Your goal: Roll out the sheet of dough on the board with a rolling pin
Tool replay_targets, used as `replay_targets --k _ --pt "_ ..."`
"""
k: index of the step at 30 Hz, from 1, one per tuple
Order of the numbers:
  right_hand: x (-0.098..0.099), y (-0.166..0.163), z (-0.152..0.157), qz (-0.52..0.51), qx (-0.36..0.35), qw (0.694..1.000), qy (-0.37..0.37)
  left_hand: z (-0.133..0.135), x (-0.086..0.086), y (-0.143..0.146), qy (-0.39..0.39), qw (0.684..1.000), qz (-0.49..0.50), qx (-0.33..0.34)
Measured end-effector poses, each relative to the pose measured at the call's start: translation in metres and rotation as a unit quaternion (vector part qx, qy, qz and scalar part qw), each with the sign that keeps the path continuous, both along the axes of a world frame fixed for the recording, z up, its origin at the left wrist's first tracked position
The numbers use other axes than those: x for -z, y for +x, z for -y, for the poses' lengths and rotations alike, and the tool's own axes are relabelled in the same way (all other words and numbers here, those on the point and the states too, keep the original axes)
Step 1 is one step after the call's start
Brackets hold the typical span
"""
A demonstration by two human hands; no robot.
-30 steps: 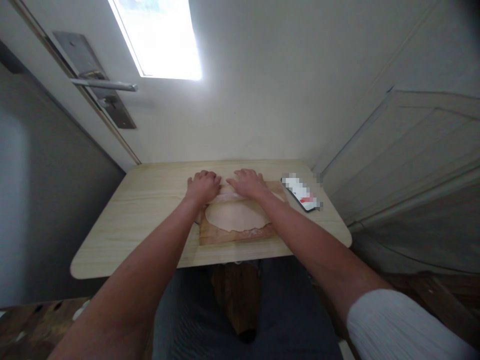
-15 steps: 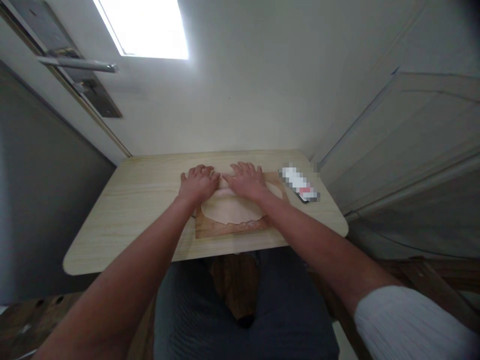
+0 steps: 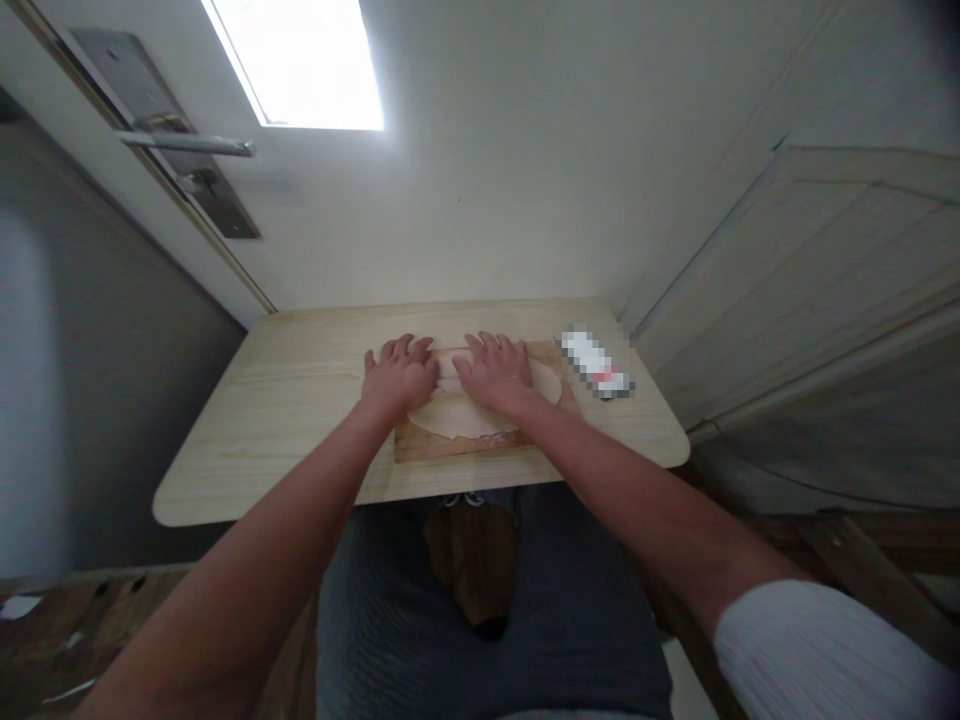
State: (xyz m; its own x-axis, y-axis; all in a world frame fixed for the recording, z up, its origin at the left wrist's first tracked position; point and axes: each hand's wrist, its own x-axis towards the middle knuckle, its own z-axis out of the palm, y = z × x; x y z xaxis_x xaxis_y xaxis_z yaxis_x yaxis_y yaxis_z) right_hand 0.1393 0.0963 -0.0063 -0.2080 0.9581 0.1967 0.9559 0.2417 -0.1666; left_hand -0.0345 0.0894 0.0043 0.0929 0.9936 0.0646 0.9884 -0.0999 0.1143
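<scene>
Oval dough (image 3: 466,416), long axis left-right

I see the dough sheet (image 3: 469,415) on the board (image 3: 427,450), right of middle on the surface (image 3: 277,400). Over the dough's far part I have the left hand (image 3: 401,375) and, right of it, the right hand (image 3: 493,370). The phone (image 3: 595,362) lies right of the board; the door (image 3: 525,220) stands behind the surface.
</scene>
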Motion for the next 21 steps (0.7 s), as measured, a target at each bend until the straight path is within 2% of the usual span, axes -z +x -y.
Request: replay_targets --k 8,21 --pt "0.002 0.001 0.027 0.002 -0.003 1.0 0.031 0.026 0.0 0.006 0.047 0.999 -0.015 0.005" --pt "0.002 0.007 0.065 -0.009 -0.024 0.999 0.024 0.065 0.001 0.012 0.094 0.994 -0.042 0.02"
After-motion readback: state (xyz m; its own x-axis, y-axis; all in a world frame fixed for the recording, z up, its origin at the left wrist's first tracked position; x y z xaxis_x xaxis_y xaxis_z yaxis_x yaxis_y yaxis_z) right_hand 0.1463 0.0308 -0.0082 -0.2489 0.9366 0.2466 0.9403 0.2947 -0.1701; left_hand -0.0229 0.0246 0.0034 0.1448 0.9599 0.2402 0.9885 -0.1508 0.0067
